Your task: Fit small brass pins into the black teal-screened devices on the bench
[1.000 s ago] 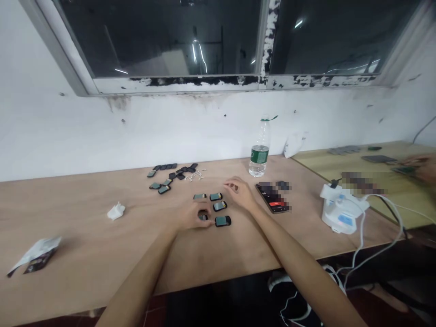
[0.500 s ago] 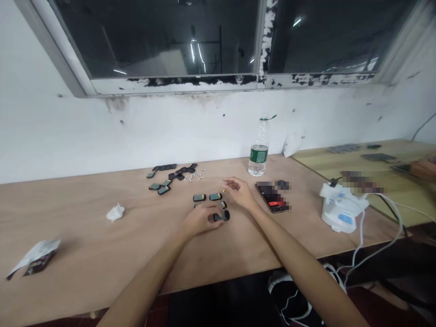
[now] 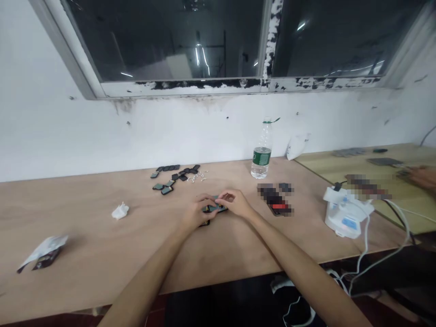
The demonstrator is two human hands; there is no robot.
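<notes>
Both my hands meet over a small group of flat, rounded pieces with black rims and grey-green faces near the middle of the table. My left hand (image 3: 198,213) has its thumb and fingers closed about the left end of one such piece (image 3: 214,208). Pinched fingertips of my right hand (image 3: 237,203) touch the right end of that piece; what they hold, if anything, is too small to make out. Another piece (image 3: 205,223) shows partly below my left fingers. The others of the group are mostly hidden under my hands.
Behind lie more grey-green pieces (image 3: 166,190), black pieces (image 3: 184,172) and tiny white bits (image 3: 197,177). A water bottle (image 3: 261,156), phone (image 3: 277,204) and white device with cables (image 3: 344,213) stand right. Crumpled tissue (image 3: 120,210) and a torn wrapper (image 3: 47,254) lie left. Another person's hand (image 3: 422,176) is far right.
My right hand has come down and left to the pieces, where it held a tiny yellow bit above the table before. My left hand has shifted slightly up. The view has tilted slightly.
</notes>
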